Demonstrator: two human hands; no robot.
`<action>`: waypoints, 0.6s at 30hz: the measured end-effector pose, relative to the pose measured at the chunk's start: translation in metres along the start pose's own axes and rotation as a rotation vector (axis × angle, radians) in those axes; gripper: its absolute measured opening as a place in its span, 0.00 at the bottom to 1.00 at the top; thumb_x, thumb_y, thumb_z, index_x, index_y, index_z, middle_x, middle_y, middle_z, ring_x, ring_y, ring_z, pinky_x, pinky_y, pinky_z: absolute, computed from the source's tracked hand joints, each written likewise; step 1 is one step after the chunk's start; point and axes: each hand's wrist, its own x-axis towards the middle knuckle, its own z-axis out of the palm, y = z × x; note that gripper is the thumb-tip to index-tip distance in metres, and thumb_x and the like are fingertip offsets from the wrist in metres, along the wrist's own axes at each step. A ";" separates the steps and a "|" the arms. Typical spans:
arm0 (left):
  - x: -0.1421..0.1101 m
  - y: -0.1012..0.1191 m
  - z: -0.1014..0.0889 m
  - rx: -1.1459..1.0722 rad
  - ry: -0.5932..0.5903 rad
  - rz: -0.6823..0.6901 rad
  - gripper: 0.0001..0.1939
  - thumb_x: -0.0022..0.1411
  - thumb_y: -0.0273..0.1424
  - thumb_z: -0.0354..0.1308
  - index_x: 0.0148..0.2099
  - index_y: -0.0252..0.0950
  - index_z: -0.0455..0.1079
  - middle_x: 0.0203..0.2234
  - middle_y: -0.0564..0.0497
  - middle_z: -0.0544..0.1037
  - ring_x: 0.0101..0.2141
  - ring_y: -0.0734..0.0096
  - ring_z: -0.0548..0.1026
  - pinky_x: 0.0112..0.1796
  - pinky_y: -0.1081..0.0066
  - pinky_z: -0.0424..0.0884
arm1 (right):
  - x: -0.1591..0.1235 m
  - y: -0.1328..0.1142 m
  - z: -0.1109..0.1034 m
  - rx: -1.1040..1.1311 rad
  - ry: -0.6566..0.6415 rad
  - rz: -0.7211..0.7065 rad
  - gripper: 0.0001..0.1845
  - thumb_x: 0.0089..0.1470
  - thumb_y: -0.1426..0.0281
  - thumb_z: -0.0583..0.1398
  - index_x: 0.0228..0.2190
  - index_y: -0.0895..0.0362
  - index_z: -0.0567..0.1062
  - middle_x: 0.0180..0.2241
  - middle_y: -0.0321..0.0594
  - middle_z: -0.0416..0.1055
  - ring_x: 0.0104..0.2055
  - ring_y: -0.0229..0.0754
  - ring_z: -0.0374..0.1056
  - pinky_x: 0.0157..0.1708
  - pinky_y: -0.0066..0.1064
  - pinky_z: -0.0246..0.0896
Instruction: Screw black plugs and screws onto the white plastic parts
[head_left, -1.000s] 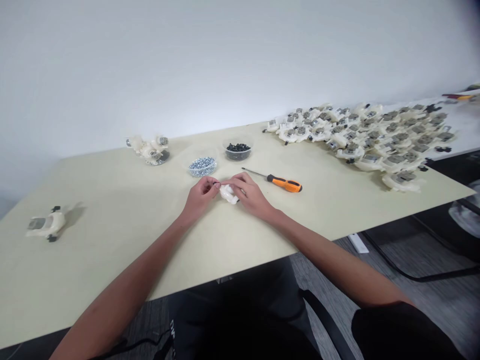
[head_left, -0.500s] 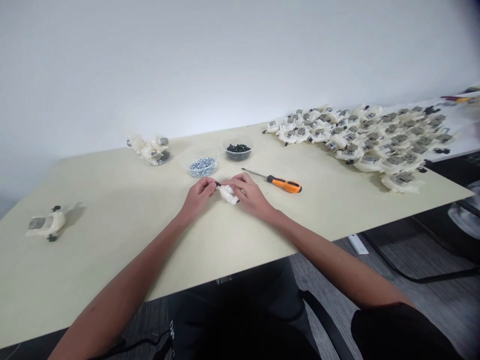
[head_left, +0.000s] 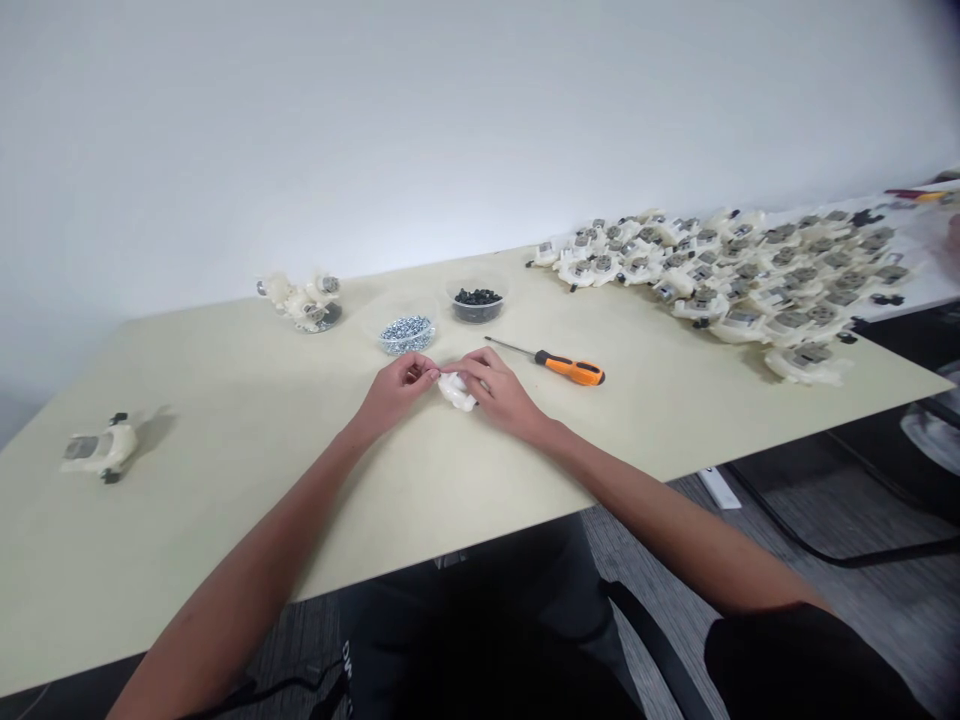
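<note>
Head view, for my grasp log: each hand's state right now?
Left hand: closed, fingers pinched at the white plastic part.
Right hand: closed, holding it.

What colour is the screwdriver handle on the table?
The screwdriver handle is orange with black sections, clearest in the head view.

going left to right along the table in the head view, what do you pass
lone white plastic part, small cluster of white parts, bowl of silver screws, tub of black bits, orange-handled screwdriver, big pile of white parts

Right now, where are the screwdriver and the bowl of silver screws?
Screwdriver [head_left: 571, 369], head view, on its orange handle.
Bowl of silver screws [head_left: 406, 351], head view, on its front wall.
</note>
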 end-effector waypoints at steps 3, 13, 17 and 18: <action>0.000 0.002 -0.002 0.063 -0.032 -0.014 0.11 0.57 0.39 0.59 0.35 0.37 0.69 0.31 0.53 0.73 0.30 0.73 0.68 0.33 0.73 0.62 | 0.000 0.000 0.000 0.000 -0.006 -0.005 0.18 0.64 0.72 0.49 0.47 0.47 0.75 0.41 0.42 0.61 0.46 0.41 0.63 0.48 0.38 0.60; -0.003 0.005 -0.003 0.149 -0.067 -0.013 0.13 0.59 0.41 0.56 0.39 0.37 0.69 0.33 0.51 0.74 0.33 0.72 0.69 0.37 0.70 0.65 | 0.000 0.002 0.000 -0.023 -0.025 -0.013 0.19 0.63 0.73 0.49 0.46 0.49 0.76 0.42 0.43 0.62 0.45 0.42 0.64 0.47 0.37 0.61; -0.004 0.002 -0.004 0.103 -0.070 0.009 0.13 0.61 0.41 0.54 0.42 0.38 0.69 0.35 0.51 0.74 0.36 0.71 0.70 0.39 0.70 0.64 | 0.001 0.001 -0.001 -0.030 -0.016 -0.008 0.18 0.63 0.73 0.49 0.46 0.49 0.76 0.42 0.43 0.62 0.45 0.42 0.64 0.47 0.38 0.62; -0.004 0.002 -0.004 0.102 -0.066 0.018 0.13 0.61 0.41 0.54 0.42 0.38 0.69 0.36 0.51 0.73 0.36 0.71 0.70 0.39 0.71 0.64 | 0.001 0.001 -0.001 -0.031 -0.014 -0.009 0.18 0.63 0.73 0.49 0.46 0.49 0.76 0.42 0.43 0.62 0.45 0.42 0.64 0.47 0.38 0.61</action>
